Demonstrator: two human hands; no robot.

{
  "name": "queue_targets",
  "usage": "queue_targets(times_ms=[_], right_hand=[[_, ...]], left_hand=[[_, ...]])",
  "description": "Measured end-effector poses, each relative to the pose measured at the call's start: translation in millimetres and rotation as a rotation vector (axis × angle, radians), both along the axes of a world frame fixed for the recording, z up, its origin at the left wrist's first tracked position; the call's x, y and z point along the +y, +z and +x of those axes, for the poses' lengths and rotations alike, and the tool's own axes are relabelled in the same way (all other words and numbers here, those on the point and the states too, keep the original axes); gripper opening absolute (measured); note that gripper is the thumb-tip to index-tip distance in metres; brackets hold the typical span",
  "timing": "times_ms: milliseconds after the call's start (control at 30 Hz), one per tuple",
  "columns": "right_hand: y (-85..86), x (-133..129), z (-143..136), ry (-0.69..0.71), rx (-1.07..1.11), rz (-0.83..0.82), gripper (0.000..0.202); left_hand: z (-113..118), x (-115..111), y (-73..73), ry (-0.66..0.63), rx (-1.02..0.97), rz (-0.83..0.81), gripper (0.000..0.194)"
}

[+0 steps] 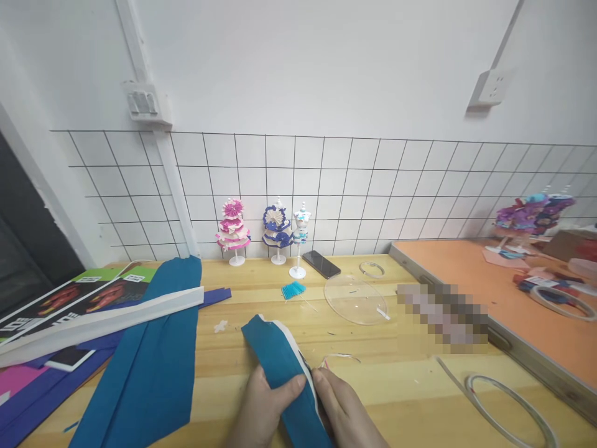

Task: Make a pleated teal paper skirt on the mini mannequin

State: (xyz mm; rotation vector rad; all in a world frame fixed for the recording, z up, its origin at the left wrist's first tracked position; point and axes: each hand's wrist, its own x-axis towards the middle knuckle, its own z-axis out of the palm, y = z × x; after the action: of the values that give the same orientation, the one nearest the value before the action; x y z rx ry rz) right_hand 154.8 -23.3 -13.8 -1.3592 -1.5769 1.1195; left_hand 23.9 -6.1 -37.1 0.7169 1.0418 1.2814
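From my view, the big sheet of blue fabric point(158, 348) lies on the wooden table point(224, 367), left of the fingers and well apart from them. The smaller folded blue piece point(280, 354) with a white edge runs between my two hands, its far end beyond the fingertips: my left hand point(268, 401) presses it between thumb and fingers, and my right hand point(342, 404) pinches at its white edge, though what exactly it grips is hidden. Past the fingers stands the small white-and-blue dress form point(301, 233), with a turquoise pleated scrap point(293, 290) nearer them.
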Motion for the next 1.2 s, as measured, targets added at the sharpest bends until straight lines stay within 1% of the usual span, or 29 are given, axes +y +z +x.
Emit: queue_targets(times_ms=[233,433,567,633,733,833,900,1000,1100,1200], right_hand=[[-4.5,0,2,-0.017,0.018,-0.001,0.051],[-4.3,1,0,0.001,-0.039,0.021,0.051],[-5.8,1,0,-0.037,-0.054,0.049,0.050],[-7.9,1,-1,-0.047,-0.053,0.060,0.049],[-11.5,2,-1,-0.019,-0.057,0.079,0.048],[-14.0,3,-2,0.029,-0.079,0.098,0.045],[-14.8,3,-3,0.045,-0.106,0.101,0.045],[-16.3,3,-4,0.067,-0.138,0.085,0.045],[-18.6,4,-5,0.096,-0.146,0.069,0.046],[-19.7,3,-6,0.113,-0.129,0.065,0.046]], left_hand=[[0,-1,2.9,-0.003,0.001,0.002,0.035],[-2,0,1.0,-0.037,-0.011,0.012,0.034],[-2,1,0.9,-0.057,-0.010,0.010,0.034],[-1,-1,4.2,-0.034,-0.017,0.015,0.036],[1,-4,14.4,-0.012,-0.048,0.012,0.036],[0,-6,25.3,-0.023,-0.112,-0.061,0.027],[-3,-5,29.7,-0.021,-0.163,-0.105,0.021],[-6,-4,31.3,0.006,-0.229,-0.134,0.022],[-8,-3,29.9,0.029,-0.234,-0.119,0.034],[-9,-3,28.7,0.025,-0.213,-0.096,0.032]])
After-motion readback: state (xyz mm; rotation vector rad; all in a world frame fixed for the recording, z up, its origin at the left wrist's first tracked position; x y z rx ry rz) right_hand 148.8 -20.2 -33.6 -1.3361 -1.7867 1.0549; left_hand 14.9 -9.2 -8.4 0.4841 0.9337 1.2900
